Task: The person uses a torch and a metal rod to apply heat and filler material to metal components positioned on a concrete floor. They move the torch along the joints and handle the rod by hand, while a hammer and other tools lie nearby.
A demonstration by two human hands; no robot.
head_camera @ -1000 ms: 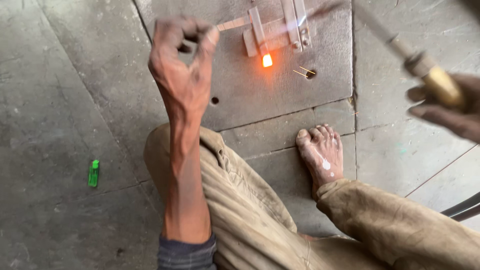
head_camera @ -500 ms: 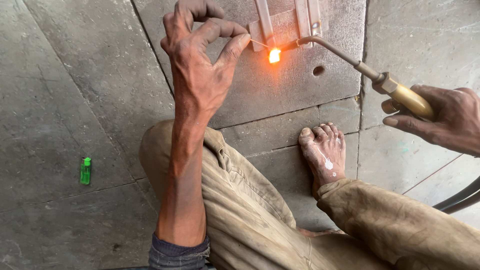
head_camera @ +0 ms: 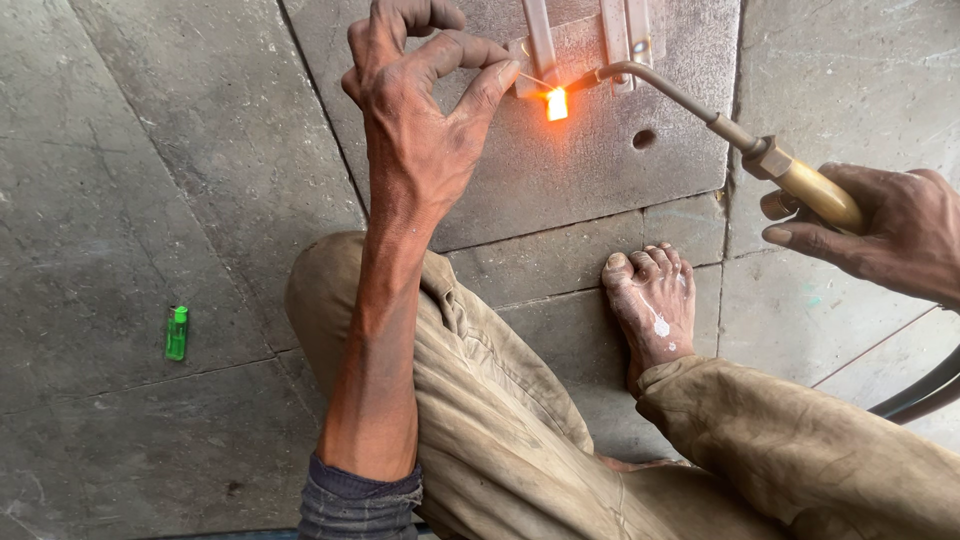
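My left hand (head_camera: 420, 120) is raised over a grey stone slab (head_camera: 560, 170), pinching a thin rod (head_camera: 532, 80) between thumb and forefinger. The rod's tip meets a bright orange glowing spot (head_camera: 556, 103) on metal strips (head_camera: 590, 35) lying at the slab's far edge. My right hand (head_camera: 880, 235) grips the brass handle of a gas torch (head_camera: 800, 180), whose curved metal nozzle (head_camera: 650, 78) points at the glowing spot from the right.
My bare foot (head_camera: 655, 300) rests on the stone floor below the slab, with my knees in tan trousers (head_camera: 520, 420) in front. A green lighter (head_camera: 177, 333) lies on the floor at left. A dark hose (head_camera: 920, 395) runs off at right. The slab has a small hole (head_camera: 644, 138).
The view has steadied and moved closer. My right hand brought the torch nozzle in to the glowing spot, and my left hand lowered the thin rod onto it.
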